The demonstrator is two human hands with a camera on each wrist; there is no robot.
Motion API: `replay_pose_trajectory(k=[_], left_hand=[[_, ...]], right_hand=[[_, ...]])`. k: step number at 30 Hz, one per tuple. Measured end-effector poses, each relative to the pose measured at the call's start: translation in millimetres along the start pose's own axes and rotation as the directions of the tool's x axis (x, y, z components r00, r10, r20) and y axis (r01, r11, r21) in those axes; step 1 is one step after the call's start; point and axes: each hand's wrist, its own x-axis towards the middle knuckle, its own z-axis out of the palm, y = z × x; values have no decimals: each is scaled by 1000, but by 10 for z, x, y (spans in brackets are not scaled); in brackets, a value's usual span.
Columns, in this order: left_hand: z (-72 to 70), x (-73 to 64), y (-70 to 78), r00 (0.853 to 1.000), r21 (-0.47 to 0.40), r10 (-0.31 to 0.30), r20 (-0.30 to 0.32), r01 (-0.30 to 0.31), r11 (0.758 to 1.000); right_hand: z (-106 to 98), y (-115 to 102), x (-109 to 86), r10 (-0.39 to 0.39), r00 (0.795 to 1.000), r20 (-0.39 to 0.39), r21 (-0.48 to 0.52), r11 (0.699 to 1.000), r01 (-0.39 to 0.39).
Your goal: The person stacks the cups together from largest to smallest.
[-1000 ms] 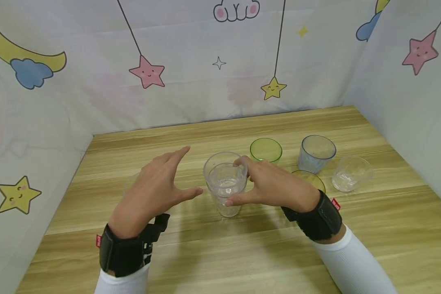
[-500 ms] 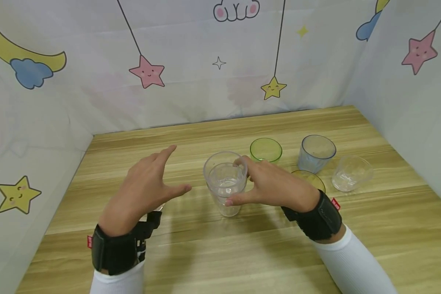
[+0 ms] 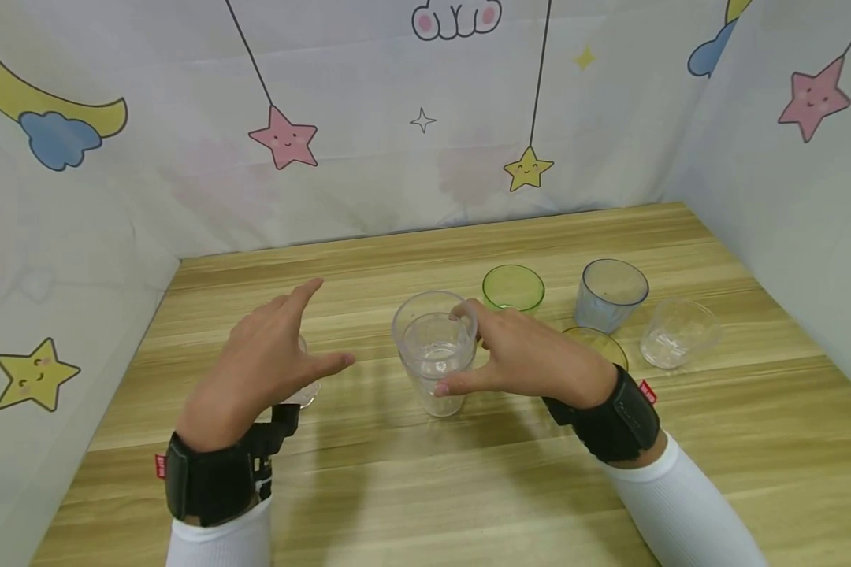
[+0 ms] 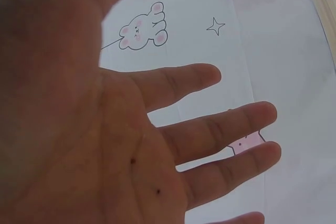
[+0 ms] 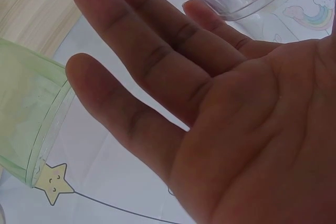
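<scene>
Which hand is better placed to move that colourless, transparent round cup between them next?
Probably the right hand: its thumb and fingers curl round the colourless, transparent round cup, while the left hand, fingers spread, is apart from it.

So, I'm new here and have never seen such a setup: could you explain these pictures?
There is no robot here: a person works bare-handed. The wide picture comes from a camera on the head, looking forward and down; the two close-ups come from cameras worn on the wrists. On the wood-grained table stand a green cup, a yellow cup, a blue cup and a clear cup, all toward the right. Another clear object is partly hidden by the left hand, which holds nothing. The right hand grips what looks like a stack of clear cups.
</scene>
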Motion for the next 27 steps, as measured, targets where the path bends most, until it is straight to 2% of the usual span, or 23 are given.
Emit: replay_pose_trajectory(k=[11, 18, 27], left_hand=[[-23, -8, -29, 1000, -21, -25, 14, 26, 999], [-49, -24, -102, 999, -25, -34, 6, 34, 999], [-56, -31, -170, 998, -27, -55, 26, 55, 998]], right_hand=[[-2, -3, 0, -3, 1000, -1, 2, 1000, 3], [-6, -2, -2, 2, 1000, 1, -1, 1000, -2], [-4, 0, 3, 6, 1000, 4, 0, 1000, -6]])
